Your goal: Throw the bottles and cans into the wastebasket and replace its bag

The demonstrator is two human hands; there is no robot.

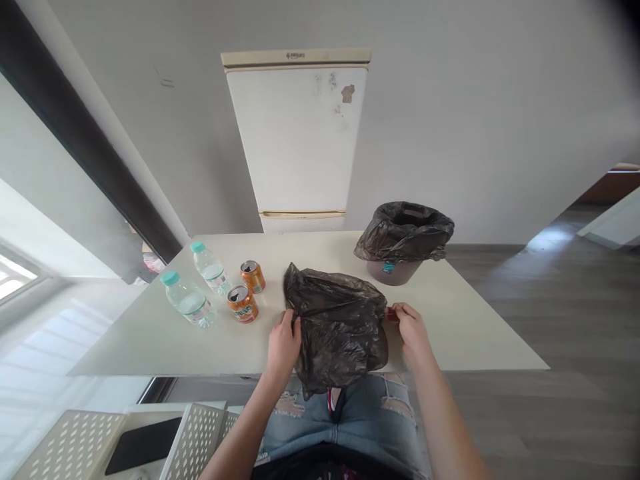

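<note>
A black plastic bag (340, 320) lies spread over the front edge of the white table (465, 327), partly hanging down. My left hand (285, 340) pinches its left side. At the bag's right side, my right hand (411, 328) has its fingers closed on a small red item (392, 314) that touches the bag; what it is cannot be made out. Left of the bag stand two orange cans, one nearer (243, 305) and one farther (253, 277). Beside them are two clear bottles with teal caps, one nearer (189, 300) and one farther (210, 268).
A bin (395, 272) lined with a black bag (407, 233) stands at the table's back right. Behind the table is a white fridge (300, 140) against a grey wall. White perforated baskets (80, 443) are at the lower left, below the table.
</note>
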